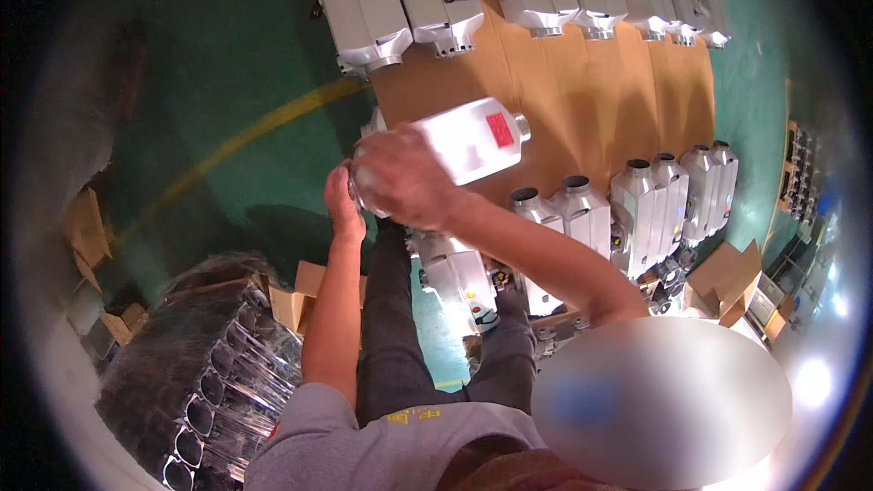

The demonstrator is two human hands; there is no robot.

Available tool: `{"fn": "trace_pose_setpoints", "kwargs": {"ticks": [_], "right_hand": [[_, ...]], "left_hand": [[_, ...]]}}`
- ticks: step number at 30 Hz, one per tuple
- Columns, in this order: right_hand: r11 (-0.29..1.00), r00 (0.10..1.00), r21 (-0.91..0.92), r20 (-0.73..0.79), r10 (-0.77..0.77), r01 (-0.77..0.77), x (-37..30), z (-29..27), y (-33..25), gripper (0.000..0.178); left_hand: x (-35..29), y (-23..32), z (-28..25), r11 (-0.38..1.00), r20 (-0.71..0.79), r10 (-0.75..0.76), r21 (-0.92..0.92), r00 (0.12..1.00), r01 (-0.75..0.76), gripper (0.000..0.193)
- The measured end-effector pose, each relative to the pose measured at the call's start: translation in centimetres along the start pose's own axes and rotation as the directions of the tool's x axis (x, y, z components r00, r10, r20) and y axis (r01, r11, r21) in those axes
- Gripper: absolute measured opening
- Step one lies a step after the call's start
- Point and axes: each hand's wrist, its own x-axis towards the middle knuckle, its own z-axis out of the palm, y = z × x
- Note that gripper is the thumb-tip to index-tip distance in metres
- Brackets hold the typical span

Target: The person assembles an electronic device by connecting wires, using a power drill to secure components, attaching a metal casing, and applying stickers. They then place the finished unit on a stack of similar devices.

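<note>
A silver metal heater casing [464, 141] with a red label and a round outlet on its right end is held tilted over the near left of the cardboard-covered table. My right hand [405, 177] reaches across from the right and is closed over the casing's left end, its fingers slightly blurred. Beside it, my left hand [344, 205] is closed at the same end, with the fingers partly hidden. What lies between the two hands is covered. Just below stands another silver casing [455, 277] with an orange sticker, close to my legs.
Similar silver casings [364, 14] line the table's far edge, and more casings [646, 209] stand along the near right. Brown cardboard [564, 91] covers the tabletop between. Wrapped black parts [214, 386] are at lower left, open cartons [727, 282] at right. A yellow line [273, 123] crosses the green floor.
</note>
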Motion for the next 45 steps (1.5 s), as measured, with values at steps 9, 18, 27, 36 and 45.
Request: {"fn": "trace_pose_setpoints", "kwargs": {"ticks": [9, 18, 27, 36, 45], "right_hand": [[0.436, 0.313, 0.539, -0.307, 0.898, -0.721, -14.8, -1.6, 20.6, 0.030], [0.573, 0.533, 0.408, -0.218, 0.817, -0.711, -9.3, -5.0, 23.0, 0.032], [0.650, 0.663, -0.138, -0.233, 0.712, -0.747, -2.6, -8.9, 27.0, 0.032], [0.753, 0.673, 0.128, -0.369, 0.641, -0.646, -3.8, -6.5, 29.6, 0.039], [0.634, 0.585, 0.319, -0.245, 0.773, -0.704, -4.6, -7.5, 28.6, 0.033]], "left_hand": [[3.4, -2.1, -0.9, 0.980, -0.136, -0.085, 0.168, 0.987, 0.107, 0.032], [3.7, -3.1, -1.0, 0.799, -0.014, -0.601, -0.011, 0.799, 0.601, 0.043], [0.6, -8.2, 3.0, 0.691, 0.126, -0.713, -0.040, 0.689, 0.722, 0.051], [0.6, -9.6, 0.8, 0.748, 0.122, -0.663, 0.064, 0.739, 0.661, 0.062], [-1.5, -9.7, 2.9, 0.838, 0.053, -0.546, 0.053, 0.836, 0.544, 0.066]]}}
